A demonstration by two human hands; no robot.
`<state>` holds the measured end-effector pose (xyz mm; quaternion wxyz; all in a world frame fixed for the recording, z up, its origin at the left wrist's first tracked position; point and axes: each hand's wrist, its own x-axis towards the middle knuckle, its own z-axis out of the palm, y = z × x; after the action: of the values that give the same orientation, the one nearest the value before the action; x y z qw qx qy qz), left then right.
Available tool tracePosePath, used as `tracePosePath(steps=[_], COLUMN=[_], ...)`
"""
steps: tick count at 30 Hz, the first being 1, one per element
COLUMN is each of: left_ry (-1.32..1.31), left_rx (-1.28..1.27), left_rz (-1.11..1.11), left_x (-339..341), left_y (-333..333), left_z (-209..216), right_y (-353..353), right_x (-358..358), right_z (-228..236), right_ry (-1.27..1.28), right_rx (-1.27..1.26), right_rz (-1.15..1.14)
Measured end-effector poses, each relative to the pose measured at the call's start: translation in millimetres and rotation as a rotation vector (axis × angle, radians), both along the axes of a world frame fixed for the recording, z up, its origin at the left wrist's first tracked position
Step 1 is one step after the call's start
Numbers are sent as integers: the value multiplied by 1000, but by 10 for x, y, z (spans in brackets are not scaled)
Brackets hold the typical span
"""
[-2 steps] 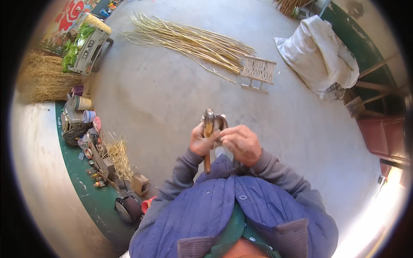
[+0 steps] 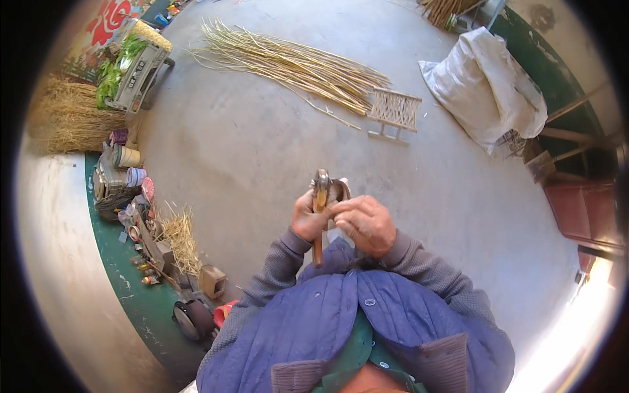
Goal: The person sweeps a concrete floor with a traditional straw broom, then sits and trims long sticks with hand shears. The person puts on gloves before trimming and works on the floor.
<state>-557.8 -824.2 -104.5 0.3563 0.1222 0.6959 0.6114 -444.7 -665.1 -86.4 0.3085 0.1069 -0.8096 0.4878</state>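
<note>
Out in front of my chest, my left hand [image 2: 306, 217] is closed round a short wooden-handled tool [image 2: 318, 245], held nearly upright. Its metal top end points away from me, and a dark curved part [image 2: 341, 190] sits on its right side, like a small sickle; the exact kind is hard to make out. My right hand [image 2: 368, 226] is bent beside it, fingers drawn together against the lower end of the curved part and close to my left thumb. Whatever those fingertips pinch is hidden or too small to name.
Long thin stalks [image 2: 295, 62] lie bundled on the concrete floor ahead, beside a low woven-top stool [image 2: 396, 108]. A big white sack [image 2: 481, 88] stands far right, near a dark red container [image 2: 586, 209]. Along the left wall are straw [image 2: 180, 242], buckets [image 2: 126, 157] and a wooden block [image 2: 212, 280].
My right hand has shifted very slightly left against the curved part. The tool's top has tipped a little to the right; the grip is the same.
</note>
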Motion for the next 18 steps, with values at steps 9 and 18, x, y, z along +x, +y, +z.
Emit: tracePosePath(steps=[9, 18], left_ry=[-53, 414], left_rx=[-16, -40], left_rz=[-12, 143], left_x=[253, 391], left_y=[-60, -150], left_z=[-151, -602], right_y=[-168, -163], right_x=[121, 278], right_z=[-331, -681], right_ry=[-174, -687], right_rx=[73, 558], right_rz=[-137, -22])
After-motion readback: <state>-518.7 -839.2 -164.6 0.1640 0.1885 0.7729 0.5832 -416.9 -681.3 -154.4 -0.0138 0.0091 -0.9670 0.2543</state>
